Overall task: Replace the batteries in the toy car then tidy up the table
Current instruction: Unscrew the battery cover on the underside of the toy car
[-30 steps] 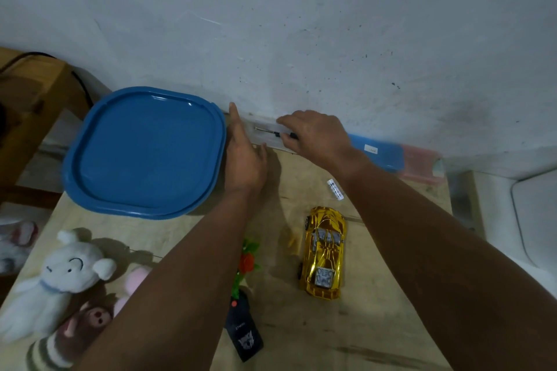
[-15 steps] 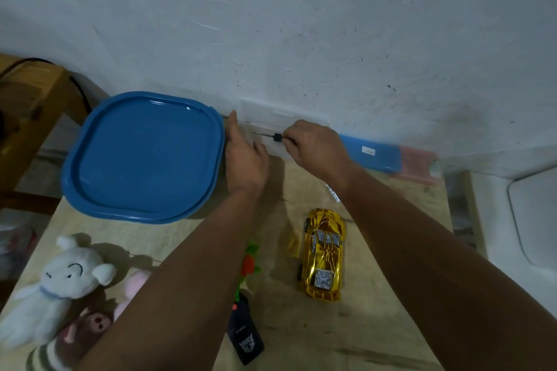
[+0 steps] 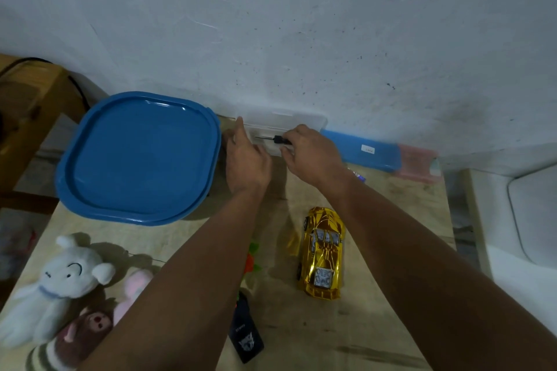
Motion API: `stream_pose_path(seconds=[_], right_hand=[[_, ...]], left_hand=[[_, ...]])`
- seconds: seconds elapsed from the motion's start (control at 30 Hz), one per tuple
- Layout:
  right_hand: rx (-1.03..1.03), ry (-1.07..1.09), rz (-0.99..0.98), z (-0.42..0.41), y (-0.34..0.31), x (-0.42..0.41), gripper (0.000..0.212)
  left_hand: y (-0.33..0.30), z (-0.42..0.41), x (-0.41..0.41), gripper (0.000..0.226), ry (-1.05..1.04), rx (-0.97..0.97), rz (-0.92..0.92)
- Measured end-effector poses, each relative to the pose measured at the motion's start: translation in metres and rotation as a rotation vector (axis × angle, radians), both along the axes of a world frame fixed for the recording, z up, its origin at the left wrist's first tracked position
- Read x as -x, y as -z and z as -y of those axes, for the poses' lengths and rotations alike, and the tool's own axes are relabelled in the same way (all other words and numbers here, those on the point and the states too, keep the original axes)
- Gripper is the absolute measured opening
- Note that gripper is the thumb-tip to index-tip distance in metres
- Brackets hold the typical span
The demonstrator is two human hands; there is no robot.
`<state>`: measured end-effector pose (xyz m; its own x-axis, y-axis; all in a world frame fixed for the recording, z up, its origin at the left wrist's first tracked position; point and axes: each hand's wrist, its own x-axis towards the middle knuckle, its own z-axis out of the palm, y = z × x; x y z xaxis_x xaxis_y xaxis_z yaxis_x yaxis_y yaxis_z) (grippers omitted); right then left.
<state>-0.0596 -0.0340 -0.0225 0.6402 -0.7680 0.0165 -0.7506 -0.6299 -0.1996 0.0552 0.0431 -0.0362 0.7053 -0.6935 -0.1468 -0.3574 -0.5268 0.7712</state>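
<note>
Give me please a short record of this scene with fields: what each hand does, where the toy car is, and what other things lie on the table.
right hand: grips a small black-handled screwdriver over the clear plastic box by the wall
left hand: rests at the box's left end, fingers straight
toy car: shiny gold toy car on the wooden table, untouched
blue square plastic lid: left of the hands
soft toys: white plush animal near left corner
black remote control: near table edge
</note>
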Motion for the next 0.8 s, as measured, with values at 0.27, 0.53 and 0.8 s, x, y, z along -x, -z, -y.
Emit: stream_pose_path(seconds=[0.27,0.53,0.8], right_hand=[[-0.044,-0.007,-0.129,0.002,0.001,-0.009,0.034],[-0.121,-0.040,-0.154,0.005,-0.007,-0.007,0.022],[-0.231,-0.060,-0.136,0.011,-0.008,-0.003,0.028]], left_hand=[[-0.005,0.003,0.001,0.080,0.053,-0.133,0.020],[-0.011,0.001,-0.002,0.084,0.110,-0.178,0.049],[-0.014,0.001,0.001,0.086,0.099,-0.207,0.054]])
